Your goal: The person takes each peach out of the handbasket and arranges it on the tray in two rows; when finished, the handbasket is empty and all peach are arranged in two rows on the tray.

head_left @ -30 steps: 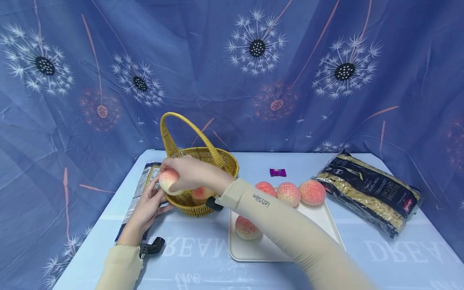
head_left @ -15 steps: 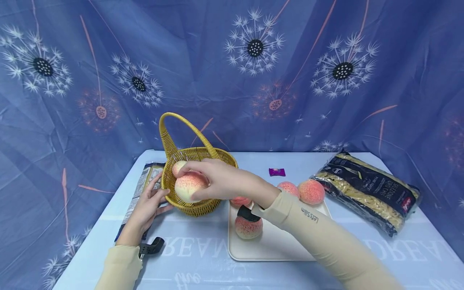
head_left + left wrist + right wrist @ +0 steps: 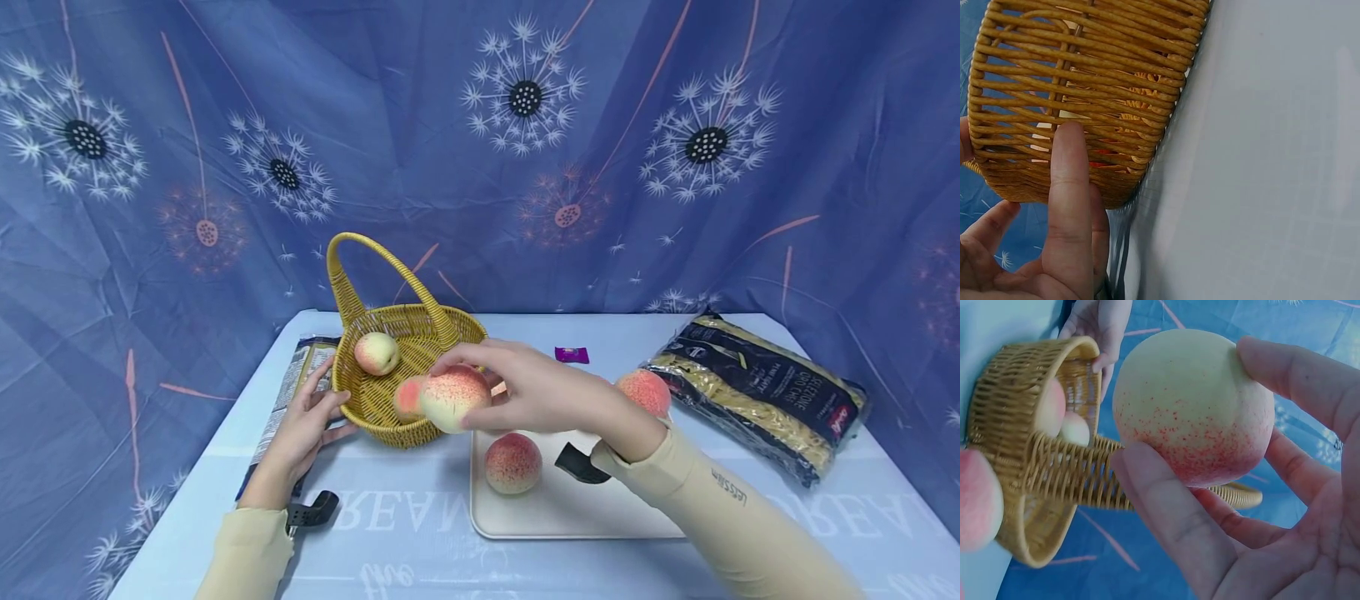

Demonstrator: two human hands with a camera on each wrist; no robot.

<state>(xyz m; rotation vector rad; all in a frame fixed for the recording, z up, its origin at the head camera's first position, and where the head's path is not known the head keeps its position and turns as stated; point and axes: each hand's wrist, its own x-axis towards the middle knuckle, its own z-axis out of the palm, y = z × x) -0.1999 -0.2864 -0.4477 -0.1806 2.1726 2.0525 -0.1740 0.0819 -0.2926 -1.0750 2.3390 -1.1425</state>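
In the head view my right hand (image 3: pixel 532 387) pinches a pink-and-cream peach (image 3: pixel 453 400) between thumb and fingers, above the right rim of the yellow wicker basket (image 3: pixel 401 433). The right wrist view shows that peach (image 3: pixel 1191 406) close up, with its pale side upward. Two more peaches lie in the basket: a pale one (image 3: pixel 377 353) at the left and another (image 3: pixel 408 397) near the front, partly covered by the held one. My left hand (image 3: pixel 303 429) touches the basket's left side, its thumb at the rim and a straight finger (image 3: pixel 1069 187) against the woven wall.
Right of the basket, a cream tray (image 3: pixel 585 508) carries a front peach (image 3: pixel 513 463) and a back-right peach (image 3: pixel 645 392); my right hand hides part of it. Behind it lies a purple wrapped sweet (image 3: pixel 572 355). A pasta bag (image 3: pixel 757 392) lies far right, a flat packet (image 3: pixel 288 400) under the left hand.
My right hand has carried the peach rightward, from beside the left hand across the basket to its right rim. The peaches inside have come into view. The left hand has stayed at the basket.
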